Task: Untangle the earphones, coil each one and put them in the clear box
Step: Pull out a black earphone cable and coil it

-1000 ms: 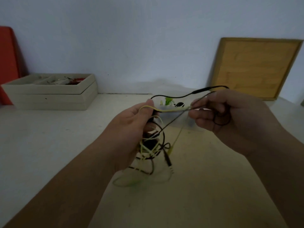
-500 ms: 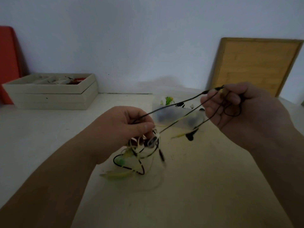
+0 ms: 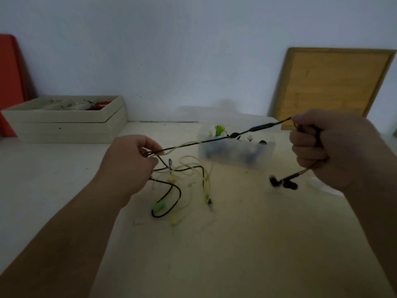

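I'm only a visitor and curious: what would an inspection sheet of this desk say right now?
Surface: pale table, lightly marked.
Job's things: clear plastic box holding some earphones; black earphone cable; yellow-green earphone cable.
Clutter: cream tray of small bits, back left.
Grippers: left hand grips both cables; right hand grips the black one, black earbuds dangling beneath.
Cables: black one taut between hands; loops tangled below left hand.
Surroundings: wooden-framed board leaning on wall; red panel at left edge.
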`<state>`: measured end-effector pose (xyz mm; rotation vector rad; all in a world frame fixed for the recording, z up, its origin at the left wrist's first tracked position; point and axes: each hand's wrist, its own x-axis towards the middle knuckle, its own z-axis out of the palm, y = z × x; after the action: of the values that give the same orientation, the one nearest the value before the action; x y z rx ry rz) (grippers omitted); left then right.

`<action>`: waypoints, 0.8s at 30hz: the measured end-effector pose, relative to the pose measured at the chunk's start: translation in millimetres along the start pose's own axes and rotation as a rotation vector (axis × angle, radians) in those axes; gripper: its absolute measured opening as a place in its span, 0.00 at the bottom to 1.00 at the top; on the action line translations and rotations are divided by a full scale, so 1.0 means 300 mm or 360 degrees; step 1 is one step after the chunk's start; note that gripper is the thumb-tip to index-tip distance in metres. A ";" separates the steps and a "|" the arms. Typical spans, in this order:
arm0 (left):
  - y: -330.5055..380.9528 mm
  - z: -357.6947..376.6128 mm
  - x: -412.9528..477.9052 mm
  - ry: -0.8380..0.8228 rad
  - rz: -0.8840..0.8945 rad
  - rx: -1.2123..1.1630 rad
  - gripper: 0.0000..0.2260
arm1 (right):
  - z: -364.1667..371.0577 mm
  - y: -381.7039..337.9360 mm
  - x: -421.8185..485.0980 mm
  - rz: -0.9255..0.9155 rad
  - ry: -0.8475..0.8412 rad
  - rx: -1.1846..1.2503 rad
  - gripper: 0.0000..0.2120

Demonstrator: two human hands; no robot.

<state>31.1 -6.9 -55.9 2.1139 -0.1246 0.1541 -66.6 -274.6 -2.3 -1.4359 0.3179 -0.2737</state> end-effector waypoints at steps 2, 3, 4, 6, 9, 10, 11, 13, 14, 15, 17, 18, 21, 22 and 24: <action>-0.003 -0.008 -0.001 0.0079 0.0153 0.0326 0.13 | -0.007 0.000 0.000 0.0026 0.0014 -0.0271 0.18; 0.000 -0.009 -0.004 0.0056 0.0178 0.0364 0.13 | -0.010 -0.001 -0.002 0.0062 -0.0035 -0.0386 0.18; 0.004 -0.010 -0.008 0.0008 0.0187 0.0328 0.12 | -0.011 -0.002 -0.007 0.0086 -0.0087 -0.0489 0.18; 0.019 -0.014 -0.019 -0.0100 0.0190 0.0184 0.10 | -0.006 -0.002 -0.016 0.0084 -0.0123 -0.0632 0.20; 0.043 -0.016 -0.031 -0.0153 0.0251 0.0052 0.05 | 0.009 -0.001 -0.027 0.0041 -0.0094 -0.0884 0.23; 0.052 -0.015 -0.034 -0.0132 0.0266 0.0035 0.04 | 0.009 0.004 -0.023 0.0032 -0.0068 -0.1001 0.23; 0.055 -0.013 -0.033 -0.0095 0.0282 0.0025 0.04 | 0.005 0.011 -0.016 0.0034 -0.0042 -0.1140 0.23; 0.055 -0.011 -0.030 0.0012 0.0325 0.0053 0.04 | -0.010 0.027 -0.001 0.0057 -0.0031 -0.1514 0.21; 0.051 -0.011 -0.026 0.0065 0.0350 0.0124 0.04 | -0.017 0.033 0.003 0.0082 -0.0053 -0.1699 0.20; 0.046 -0.010 -0.021 0.0114 0.0375 0.0233 0.03 | -0.025 0.038 0.005 0.0113 -0.0090 -0.1847 0.20; 0.028 -0.007 -0.013 0.0216 0.0395 0.0433 0.02 | -0.038 0.042 0.006 0.0160 -0.0155 -0.2072 0.17; 0.020 -0.005 -0.009 0.0255 0.0375 0.0496 0.02 | -0.041 0.042 0.007 0.0157 -0.0181 -0.2192 0.15; 0.010 0.002 -0.009 0.0281 0.0289 0.0621 0.03 | -0.046 0.041 0.012 0.0059 -0.0233 -0.2500 0.12; 0.009 0.006 -0.013 0.0287 0.0281 0.0653 0.04 | -0.046 0.041 0.013 0.0013 -0.0217 -0.2549 0.15; 0.011 0.014 -0.020 0.0312 0.0342 0.0690 0.07 | -0.040 0.037 0.010 -0.0122 -0.0089 -0.2463 0.22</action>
<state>25.1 -12.1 -56.3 2.4976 -0.2171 0.5573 -68.5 -285.5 -14.8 -2.9740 0.4496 0.0096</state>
